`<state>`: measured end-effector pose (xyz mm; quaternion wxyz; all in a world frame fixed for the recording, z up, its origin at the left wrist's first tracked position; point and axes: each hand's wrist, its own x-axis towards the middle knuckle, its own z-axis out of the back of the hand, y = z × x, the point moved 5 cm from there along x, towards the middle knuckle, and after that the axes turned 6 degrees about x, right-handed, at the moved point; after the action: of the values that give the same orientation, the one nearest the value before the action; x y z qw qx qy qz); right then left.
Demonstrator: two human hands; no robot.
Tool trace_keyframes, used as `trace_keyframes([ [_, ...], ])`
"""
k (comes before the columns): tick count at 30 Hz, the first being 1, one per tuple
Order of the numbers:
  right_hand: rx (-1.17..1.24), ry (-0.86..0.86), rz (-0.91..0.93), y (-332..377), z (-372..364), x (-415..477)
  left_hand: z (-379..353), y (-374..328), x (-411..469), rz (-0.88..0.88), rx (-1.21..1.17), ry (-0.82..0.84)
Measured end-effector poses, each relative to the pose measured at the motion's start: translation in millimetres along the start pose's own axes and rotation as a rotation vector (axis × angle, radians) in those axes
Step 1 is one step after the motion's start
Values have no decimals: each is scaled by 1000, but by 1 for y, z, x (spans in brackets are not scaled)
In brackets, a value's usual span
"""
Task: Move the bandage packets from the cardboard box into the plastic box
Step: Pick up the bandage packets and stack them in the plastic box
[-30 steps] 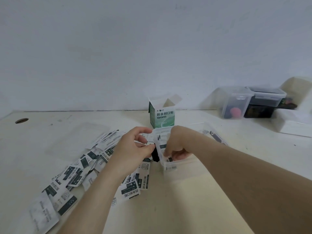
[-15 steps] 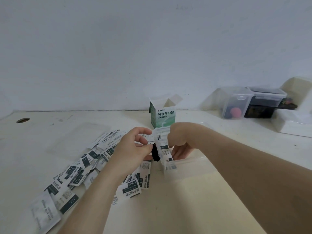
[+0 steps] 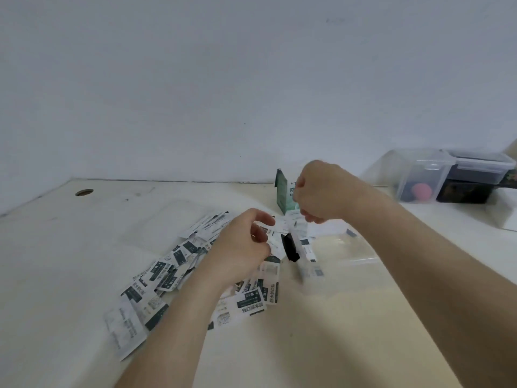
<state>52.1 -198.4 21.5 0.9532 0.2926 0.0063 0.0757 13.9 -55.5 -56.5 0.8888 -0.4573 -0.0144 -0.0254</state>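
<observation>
Several white-and-dark bandage packets lie scattered on the table at the left. Among them, my left hand has its fingers curled and pinches a few white packets next to the clear plastic box. A few packets stand leaning inside that box at its left end. Above the box, my right hand is raised with curled fingers, and I see nothing in it. It hides most of the green-and-white cardboard box, which stands upright behind it.
A small black object sits at the plastic box's left wall. Clear lidded containers and a dark box stand at the back right by the wall. A round hole is in the table at the far left.
My right hand has lifted out of the plastic box and up in front of the cardboard box. My left hand has stayed by the box's left end. The view has shifted left.
</observation>
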Motion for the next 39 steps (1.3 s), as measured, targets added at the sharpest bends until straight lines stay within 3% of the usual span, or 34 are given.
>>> trace_keyframes([
  [3, 6, -81, 177, 36, -9, -21, 31, -2, -7, -49, 324, 58],
  [8, -105, 89, 359, 64, -76, -49, 30, 29, -25, 26, 794, 430],
  [12, -200, 197, 356, 54, -134, -47, 25, 41, -24, -90, 973, 446],
  [17, -151, 159, 290, 40, -152, -37, 46, 48, -17, -29, 682, 213],
  [23, -108, -41, 339, 25, -146, -33, 57, 64, -10, 50, 360, 9],
  [27, 198, -107, 285, 25, -133, -27, 67, 70, -7, 51, 97, -106],
  [30, 478, -168, 247, 24, -129, -28, 71, 70, -10, 64, -63, -121],
  [35, 649, -307, 264, 23, -121, -30, 71, 77, -12, 118, -119, -108],
  [39, 749, -276, 192, 16, -121, -29, 79, 81, -12, 106, -143, -130],
])
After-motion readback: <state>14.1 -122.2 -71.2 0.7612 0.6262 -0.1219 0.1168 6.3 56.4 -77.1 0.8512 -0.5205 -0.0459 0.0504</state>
